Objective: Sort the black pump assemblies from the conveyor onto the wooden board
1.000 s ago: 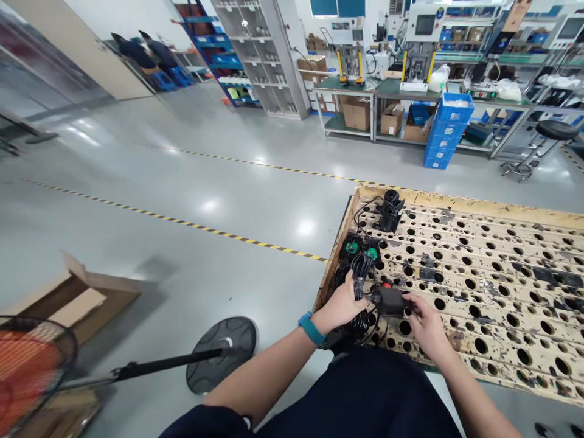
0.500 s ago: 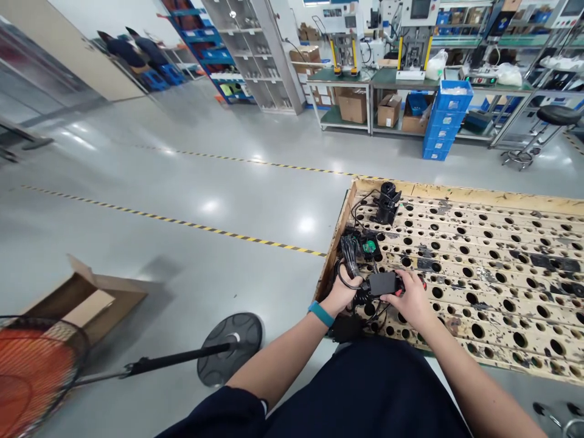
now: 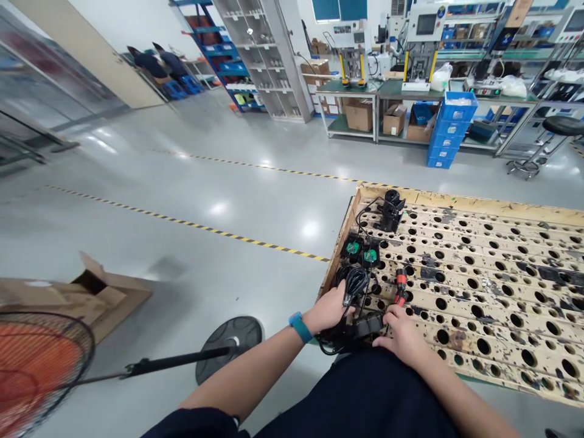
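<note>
My left hand (image 3: 329, 309), with a teal band at the wrist, is closed on a coiled black cable (image 3: 356, 283) near the board's left edge. My right hand (image 3: 404, 337) has its thumb and fingers around the right end of a black rectangular box (image 3: 367, 325), low over the near left corner. Just beyond those fingers lies a red and black connector (image 3: 401, 281). Two black housings with green circuit boards, the left one (image 3: 353, 248) and the right one (image 3: 370, 255), lie past the coil. A black cylindrical part (image 3: 391, 210) stands at the far left corner.
The wooden board (image 3: 479, 267) is full of holes and has a raised rim. To the left are a fan (image 3: 36, 365), a round stand base (image 3: 230, 350) and an open carton (image 3: 114, 298). Blue crates (image 3: 444, 143) are stacked by the benches. Two people (image 3: 157, 64) sit far back.
Both hands have moved closer to my body, the black box with them. The coiled cable now leans to the right. The red connector and a second green board have come into view.
</note>
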Motion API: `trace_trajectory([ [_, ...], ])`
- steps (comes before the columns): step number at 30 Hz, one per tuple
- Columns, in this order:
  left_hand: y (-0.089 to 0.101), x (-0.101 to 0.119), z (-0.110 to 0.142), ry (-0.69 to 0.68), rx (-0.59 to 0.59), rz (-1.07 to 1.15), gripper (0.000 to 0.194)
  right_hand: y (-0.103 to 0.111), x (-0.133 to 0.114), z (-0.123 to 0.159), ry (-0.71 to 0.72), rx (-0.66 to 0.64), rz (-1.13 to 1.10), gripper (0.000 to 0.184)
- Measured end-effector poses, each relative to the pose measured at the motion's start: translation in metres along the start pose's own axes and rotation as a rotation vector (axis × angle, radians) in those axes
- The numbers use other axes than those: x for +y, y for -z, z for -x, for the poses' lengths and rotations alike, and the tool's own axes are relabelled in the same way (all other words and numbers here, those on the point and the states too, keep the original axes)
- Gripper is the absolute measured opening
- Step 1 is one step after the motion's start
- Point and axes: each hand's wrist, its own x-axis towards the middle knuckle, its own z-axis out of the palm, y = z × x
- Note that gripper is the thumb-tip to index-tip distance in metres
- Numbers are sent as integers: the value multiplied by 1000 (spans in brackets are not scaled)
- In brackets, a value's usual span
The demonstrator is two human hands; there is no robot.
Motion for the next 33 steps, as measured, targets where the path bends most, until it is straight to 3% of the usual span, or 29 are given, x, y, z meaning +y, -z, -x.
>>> trace_trajectory([
  [2,-2,5,-8,44,-38,-107,82,-5,7,-2,-19,-90,-23,33],
  [4,1,11,-17,33,-92,-179,88,-9,15,-5,-72,-89,-47,33],
  [8,11,12,-30,45,-238,-150,95,-12,28,-11,-456,223,105,43],
  [10,20,7,-33,76,-290,-93,82,-11,34,-16,-620,318,212,60],
  [13,36,4,-43,65,-204,-124,42,-9,40,-26,-712,258,226,74],
  [16,47,12,-66,7,60,-171,46,-12,36,-38,-706,144,173,61],
  [19,44,25,-105,-153,251,-229,81,-18,22,-48,-620,39,184,66],
  [22,34,28,-148,-230,133,-381,127,-20,8,-52,-474,-109,194,79],
  [25,30,19,-180,-192,-8,-468,132,-16,4,-53,-338,-200,170,80],
  [27,31,12,-191,-184,-30,-498,128,-10,8,-57,-374,-149,165,69],
  [29,34,8,-194,-202,-3,-531,125,-3,17,-66,-531,3,177,54],
  [31,37,8,-193,-209,26,-552,121,4,28,-81,-703,208,205,60],
  [33,38,10,-190,-202,38,-563,117,8,41,-99,-761,340,222,74],
])
